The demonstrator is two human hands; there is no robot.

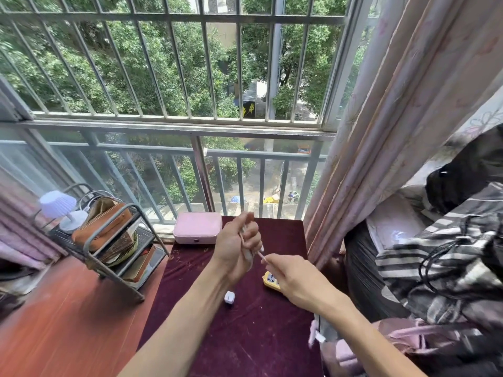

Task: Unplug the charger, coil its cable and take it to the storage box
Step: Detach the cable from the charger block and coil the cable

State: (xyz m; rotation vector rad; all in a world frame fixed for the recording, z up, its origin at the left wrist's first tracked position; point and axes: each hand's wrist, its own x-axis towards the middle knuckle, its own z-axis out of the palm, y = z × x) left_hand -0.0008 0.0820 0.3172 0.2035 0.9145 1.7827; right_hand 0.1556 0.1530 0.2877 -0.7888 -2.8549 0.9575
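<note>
— Cable: bunched in the left hand, fist closed around it, loose end pinched by the right hand?
— Yes. Charger plug lay unheld on the dark red cloth, below the left wrist.
— And the pink box?
— Sat just beyond the left hand, lid closed. Yellow item under the right hand.
</note>
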